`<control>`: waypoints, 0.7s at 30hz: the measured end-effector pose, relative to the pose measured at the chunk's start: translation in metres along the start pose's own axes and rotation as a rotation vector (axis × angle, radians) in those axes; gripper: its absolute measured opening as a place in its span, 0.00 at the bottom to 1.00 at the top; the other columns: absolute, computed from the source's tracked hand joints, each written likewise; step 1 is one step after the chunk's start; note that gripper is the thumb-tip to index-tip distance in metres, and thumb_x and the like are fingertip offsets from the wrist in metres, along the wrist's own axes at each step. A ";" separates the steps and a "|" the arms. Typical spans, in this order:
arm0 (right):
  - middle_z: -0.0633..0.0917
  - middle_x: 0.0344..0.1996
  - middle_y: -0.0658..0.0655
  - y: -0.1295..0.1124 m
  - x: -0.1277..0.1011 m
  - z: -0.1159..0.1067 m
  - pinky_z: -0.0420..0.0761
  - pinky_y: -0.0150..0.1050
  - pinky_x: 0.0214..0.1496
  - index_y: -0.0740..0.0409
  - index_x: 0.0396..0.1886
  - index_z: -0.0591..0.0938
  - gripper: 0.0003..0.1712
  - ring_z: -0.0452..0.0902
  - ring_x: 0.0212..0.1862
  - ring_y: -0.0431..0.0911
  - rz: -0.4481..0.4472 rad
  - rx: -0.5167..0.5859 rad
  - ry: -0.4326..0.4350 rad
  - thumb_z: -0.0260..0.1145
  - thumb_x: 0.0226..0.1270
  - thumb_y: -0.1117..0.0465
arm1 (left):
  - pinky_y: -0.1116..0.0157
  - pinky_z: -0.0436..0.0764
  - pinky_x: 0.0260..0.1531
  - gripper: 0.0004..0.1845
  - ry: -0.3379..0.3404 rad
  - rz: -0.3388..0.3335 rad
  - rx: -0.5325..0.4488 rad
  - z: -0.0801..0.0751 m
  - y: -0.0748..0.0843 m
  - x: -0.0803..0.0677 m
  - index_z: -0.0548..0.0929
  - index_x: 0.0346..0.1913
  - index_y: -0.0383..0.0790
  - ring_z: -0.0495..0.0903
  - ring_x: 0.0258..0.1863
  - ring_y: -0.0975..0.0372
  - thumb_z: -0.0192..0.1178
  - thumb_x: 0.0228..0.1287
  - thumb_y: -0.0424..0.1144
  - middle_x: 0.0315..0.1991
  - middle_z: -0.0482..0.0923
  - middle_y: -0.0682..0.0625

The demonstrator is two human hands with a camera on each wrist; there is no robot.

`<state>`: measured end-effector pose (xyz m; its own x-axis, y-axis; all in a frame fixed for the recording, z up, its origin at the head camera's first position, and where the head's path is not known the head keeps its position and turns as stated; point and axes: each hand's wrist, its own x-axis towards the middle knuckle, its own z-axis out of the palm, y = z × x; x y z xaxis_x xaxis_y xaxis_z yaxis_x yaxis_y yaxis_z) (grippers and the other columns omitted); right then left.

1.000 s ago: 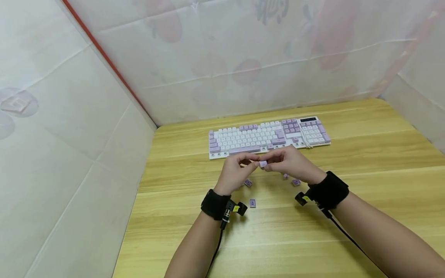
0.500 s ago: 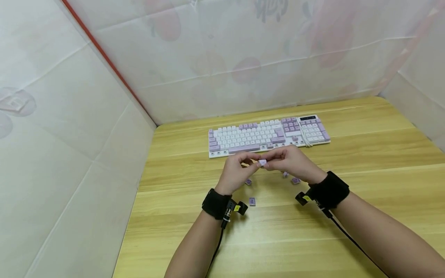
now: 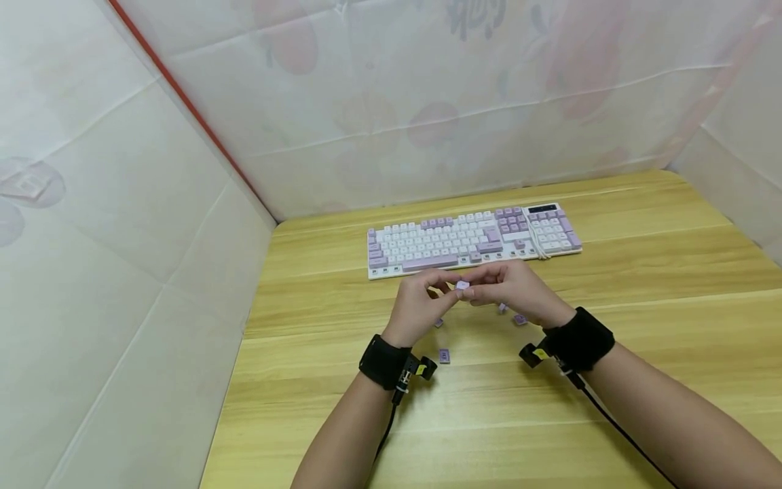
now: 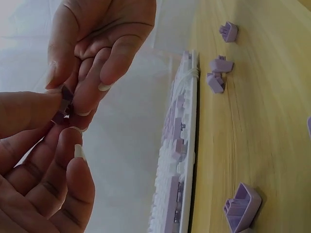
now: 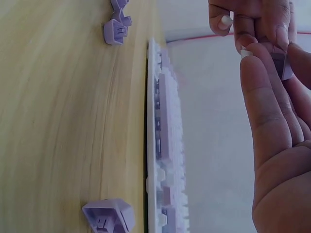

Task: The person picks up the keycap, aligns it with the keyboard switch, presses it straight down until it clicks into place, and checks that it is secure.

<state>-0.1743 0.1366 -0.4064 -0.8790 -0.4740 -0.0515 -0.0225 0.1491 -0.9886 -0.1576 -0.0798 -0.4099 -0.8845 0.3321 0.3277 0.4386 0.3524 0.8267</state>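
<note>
Both hands are drifting slightly rightward and closer together compared with a second ago, and the small purple keycap is staying pinched between them at mid-frame, so the fiddling with it looks to be continuing rather than finishing. Fingertips of the left hand and the right hand are meeting on the keycap, each hand pinching it from its own side; the left wrist view is showing it squeezed between thumb and fingers at the left edge of the frame. Wrists are hovering above the wooden table, palms angled inward, forearms reaching up from the bottom of the frame. Just below the hands, loose purple keycaps are lying scattered on the wood. Beyond the hands, toward the upper middle, the white and purple keyboard is lying flat.
</note>
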 end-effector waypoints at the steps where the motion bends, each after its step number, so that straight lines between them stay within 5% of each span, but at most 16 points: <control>1: 0.89 0.42 0.59 0.000 0.000 0.000 0.83 0.55 0.50 0.64 0.52 0.83 0.21 0.83 0.48 0.64 -0.007 0.008 -0.005 0.71 0.64 0.57 | 0.61 0.84 0.33 0.11 0.004 0.006 0.007 0.000 0.000 0.000 0.88 0.47 0.43 0.79 0.35 0.68 0.68 0.62 0.35 0.42 0.86 0.53; 16: 0.88 0.45 0.59 0.007 0.001 0.000 0.84 0.49 0.49 0.66 0.51 0.84 0.19 0.86 0.46 0.53 -0.031 0.043 -0.021 0.70 0.66 0.59 | 0.68 0.81 0.31 0.08 -0.003 0.016 0.041 -0.001 0.000 0.001 0.89 0.45 0.44 0.80 0.35 0.69 0.66 0.65 0.39 0.40 0.87 0.54; 21: 0.88 0.46 0.58 0.010 0.000 -0.001 0.84 0.43 0.49 0.60 0.51 0.85 0.19 0.86 0.46 0.51 -0.018 -0.038 0.008 0.72 0.63 0.55 | 0.70 0.81 0.32 0.09 -0.016 -0.016 0.032 -0.002 0.000 0.002 0.89 0.45 0.44 0.80 0.36 0.68 0.65 0.66 0.40 0.41 0.86 0.54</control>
<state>-0.1751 0.1389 -0.4160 -0.8822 -0.4697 -0.0326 -0.0559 0.1734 -0.9833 -0.1592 -0.0807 -0.4087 -0.8887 0.3405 0.3070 0.4297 0.3850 0.8168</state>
